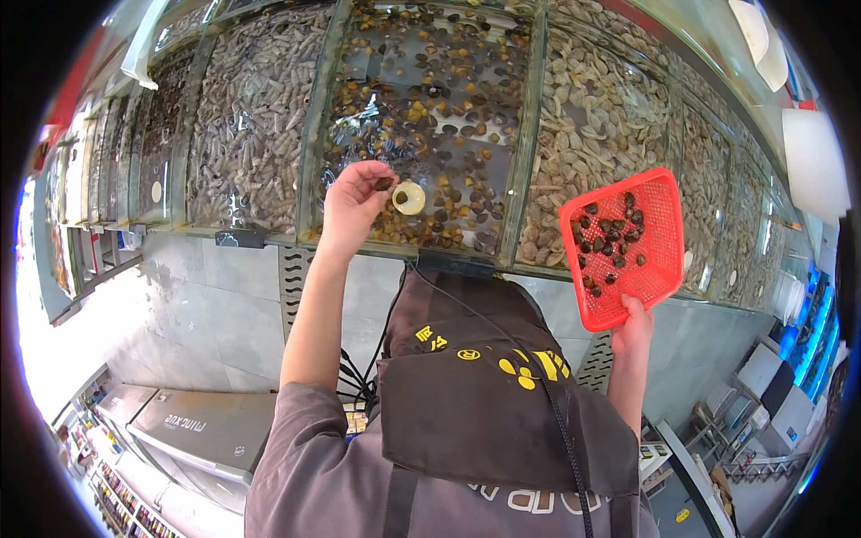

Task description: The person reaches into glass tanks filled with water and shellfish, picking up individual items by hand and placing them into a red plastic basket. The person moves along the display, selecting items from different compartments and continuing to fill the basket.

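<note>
My left hand (356, 202) is over a glass tank of brown and yellow clams (464, 128). Between its thumb and fingers it pinches a dark clam (383, 183). Right beside the fingertips is a round cream-coloured pipe end or cup (414, 205); a second dark clam (401, 198) shows at its left side. On the right, my right hand (632, 326) grips the near rim of a red plastic mesh basket (656, 252). The basket is tilted towards me, and several dark clams (612, 235) lie on its mesh bottom. Most of the right hand's fingers are hidden beneath the basket.
Glass dividers (528, 134) separate this tank from one with razor-shaped shellfish (255, 121) at left and one with pale clams (592, 121) at right. A black clip (457, 263) sits on the front edge. A grey chest freezer (202, 430) stands behind at left.
</note>
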{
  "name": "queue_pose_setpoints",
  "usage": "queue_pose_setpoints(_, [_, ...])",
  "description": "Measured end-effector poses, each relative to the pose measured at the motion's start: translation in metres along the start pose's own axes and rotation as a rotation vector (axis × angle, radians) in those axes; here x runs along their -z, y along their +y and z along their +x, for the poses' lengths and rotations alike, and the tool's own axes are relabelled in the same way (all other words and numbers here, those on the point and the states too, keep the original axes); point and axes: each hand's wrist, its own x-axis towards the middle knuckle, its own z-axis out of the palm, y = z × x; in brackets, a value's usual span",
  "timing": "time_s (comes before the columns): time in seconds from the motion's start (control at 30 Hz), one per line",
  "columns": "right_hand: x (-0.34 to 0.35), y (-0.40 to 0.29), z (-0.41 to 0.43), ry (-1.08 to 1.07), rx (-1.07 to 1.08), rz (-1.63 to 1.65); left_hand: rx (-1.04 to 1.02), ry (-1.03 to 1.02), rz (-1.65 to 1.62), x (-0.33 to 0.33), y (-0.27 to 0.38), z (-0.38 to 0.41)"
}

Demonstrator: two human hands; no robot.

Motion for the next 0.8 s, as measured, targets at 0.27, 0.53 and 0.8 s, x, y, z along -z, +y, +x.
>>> queue_pose_setpoints(0.27, [0.001, 0.002, 0.004, -0.032, 0.015, 0.025, -0.037, -0.03, -0.013, -0.009, 0.007, -0.009])
queue_pose_setpoints(0.53, [0.005, 0.005, 0.003, -0.018, -0.012, 0.01, -0.247, 0.083, 1.064, 0.004, -0.003, 0.001])
queue_pose_setpoints(0.8, [0.002, 0.005, -0.004, 0.024, 0.007, -0.007, -0.308, 0.231, 1.267, -0.055, -0.023, 0.1])
